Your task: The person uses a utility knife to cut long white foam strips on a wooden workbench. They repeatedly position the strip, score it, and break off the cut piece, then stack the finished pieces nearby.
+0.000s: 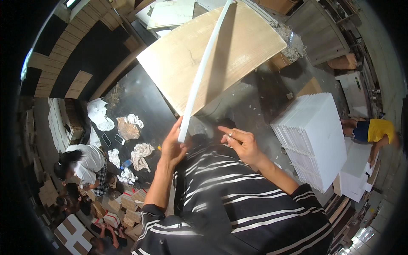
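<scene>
Fingers (pixel 177 127) of the left hand (pixel 171 148) grasp a white strip (pixel 196 85) (right hand (pixel 244 148) apart, fingers free, half-curled).

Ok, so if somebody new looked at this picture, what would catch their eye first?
Most likely the long white strip, its lower end in the left of the wearer's two hands, slanting up across a pale wood-coloured board at the top. Next would be the tall stack of white panels on the right, with a person in a yellow top beyond it, near the right rim.
</scene>
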Available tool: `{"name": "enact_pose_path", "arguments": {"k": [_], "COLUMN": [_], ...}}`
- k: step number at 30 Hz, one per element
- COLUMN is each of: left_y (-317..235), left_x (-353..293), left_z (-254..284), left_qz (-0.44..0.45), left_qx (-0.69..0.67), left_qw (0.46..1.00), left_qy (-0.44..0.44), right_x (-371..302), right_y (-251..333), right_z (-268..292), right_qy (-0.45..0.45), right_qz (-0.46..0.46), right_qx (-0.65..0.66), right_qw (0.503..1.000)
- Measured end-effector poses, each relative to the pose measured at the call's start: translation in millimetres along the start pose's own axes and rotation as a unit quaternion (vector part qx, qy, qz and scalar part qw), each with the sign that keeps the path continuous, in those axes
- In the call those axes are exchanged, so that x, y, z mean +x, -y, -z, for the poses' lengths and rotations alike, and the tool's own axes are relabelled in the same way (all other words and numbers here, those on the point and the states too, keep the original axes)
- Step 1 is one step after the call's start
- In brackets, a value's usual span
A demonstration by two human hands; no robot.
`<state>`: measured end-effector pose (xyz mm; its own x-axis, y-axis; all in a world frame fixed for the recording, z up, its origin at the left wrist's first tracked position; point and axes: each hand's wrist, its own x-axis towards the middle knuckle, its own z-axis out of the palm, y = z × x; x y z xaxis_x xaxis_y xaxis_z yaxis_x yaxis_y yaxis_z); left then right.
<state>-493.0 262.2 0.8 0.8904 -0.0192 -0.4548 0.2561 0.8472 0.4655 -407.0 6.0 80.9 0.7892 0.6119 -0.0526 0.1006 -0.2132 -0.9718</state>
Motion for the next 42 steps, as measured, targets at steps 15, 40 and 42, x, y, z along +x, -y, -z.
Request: {"name": "enact_pose_path", "arguments": {"k": [15, 40, 42], "left_y": [13, -68, -67], "left_x": [-43, 215, 211], "left_z": [153, -18, -2], "left_qz": [0.072, -0.395, -0.386], "left_qx": [-0.169, 0.803, 0.802], "left_qw": [0.959, 0.401, 0.425], "left_qy": [-0.217, -0.195, -0.164], "right_x": [21, 0, -2], "right_y": [-13, -28, -33], "right_z": [-14, -10, -10], "right_qy": [0.038, -0.075, -0.094], "right_qz": [-0.071, -0.257, -0.246], "right_qx": [0.063, 0.381, 0.392], "right_qw": [0.995, 0.885, 0.881]}}
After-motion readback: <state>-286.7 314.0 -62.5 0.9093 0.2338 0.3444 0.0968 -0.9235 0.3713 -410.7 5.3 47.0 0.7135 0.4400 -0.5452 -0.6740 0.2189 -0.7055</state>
